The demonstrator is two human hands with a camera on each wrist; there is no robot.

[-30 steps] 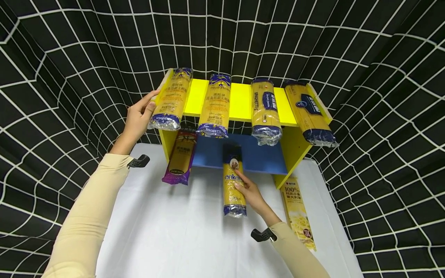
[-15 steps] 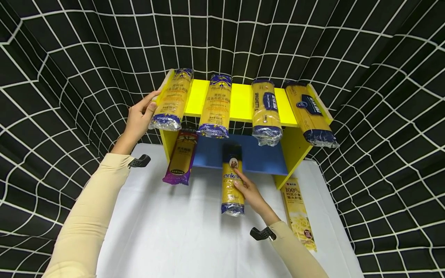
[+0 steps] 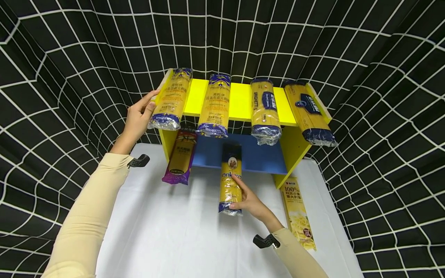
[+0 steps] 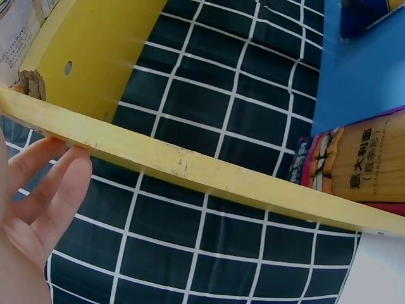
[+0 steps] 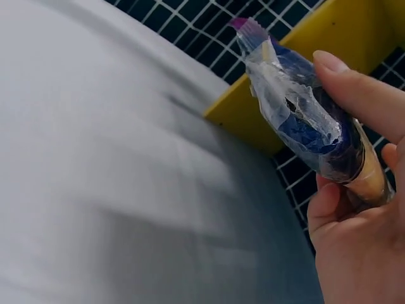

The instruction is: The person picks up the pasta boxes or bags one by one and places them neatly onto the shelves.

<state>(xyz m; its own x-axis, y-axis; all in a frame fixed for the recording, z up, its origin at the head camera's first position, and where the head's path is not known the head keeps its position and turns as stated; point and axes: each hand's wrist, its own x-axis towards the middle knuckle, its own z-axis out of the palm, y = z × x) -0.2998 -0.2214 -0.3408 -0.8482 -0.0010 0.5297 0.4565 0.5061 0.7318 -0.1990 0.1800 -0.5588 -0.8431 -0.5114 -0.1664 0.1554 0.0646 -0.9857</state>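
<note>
My right hand [image 3: 252, 202] holds a yellow and navy pack of spaghetti [image 3: 226, 189], labelled "ankara", by its right side and near end. The pack's far end lies over the blue lower shelf [image 3: 267, 156], and its near end sticks out in front. In the right wrist view, thumb and fingers lie on opposite sides of the crinkled clear and blue wrapper [image 5: 310, 130]. My left hand [image 3: 137, 117] is at the upper left side of the yellow shelf unit [image 3: 241, 101]. In the left wrist view, its loosely bent fingertips touch the edge of the side board [image 4: 183, 161].
Several spaghetti packs [image 3: 213, 106] lie across the top shelf, ends jutting forward. A purple-ended noodle pack [image 3: 180, 158] is at the lower shelf's left. A tall yellow pack [image 3: 298, 216] lies on the white tabletop [image 3: 167, 231] at the right. Black netting-patterned cloth [image 3: 222, 34] surrounds everything.
My right hand has slid towards the near end of the spaghetti pack, its thumb now down by the wrapper's end. The pack's near end has shifted slightly left. The left hand stays put.
</note>
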